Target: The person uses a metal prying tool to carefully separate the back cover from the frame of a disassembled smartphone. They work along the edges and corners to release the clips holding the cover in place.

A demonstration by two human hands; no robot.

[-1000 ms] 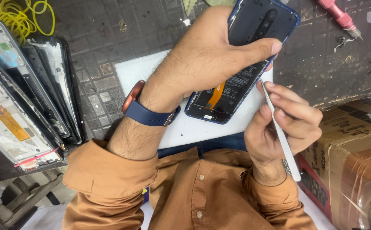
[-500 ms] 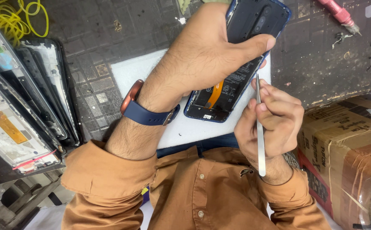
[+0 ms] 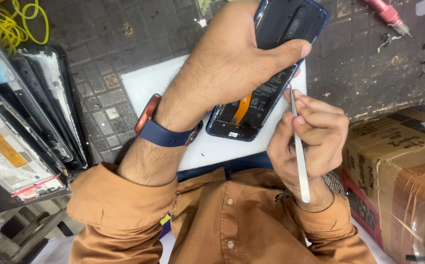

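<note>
Item one: my left hand (image 3: 237, 68), closed on the lifted back cover (image 3: 290, 22) of an opened smartphone (image 3: 251, 110), judged held up to expose the inside. The phone rests tilted on a white mat (image 3: 154, 80) on the bench (image 3: 369, 63), directly under that hand.

Item two: my right hand (image 3: 310, 137), pinched shut on a slim white pry tool (image 3: 298, 146), its tip touching the phone's right edge, just beside the left thumb.

Item three: stacked phone frames (image 3: 22, 137), far left.

Item four: taped cardboard box (image 3: 393, 171), right.
</note>
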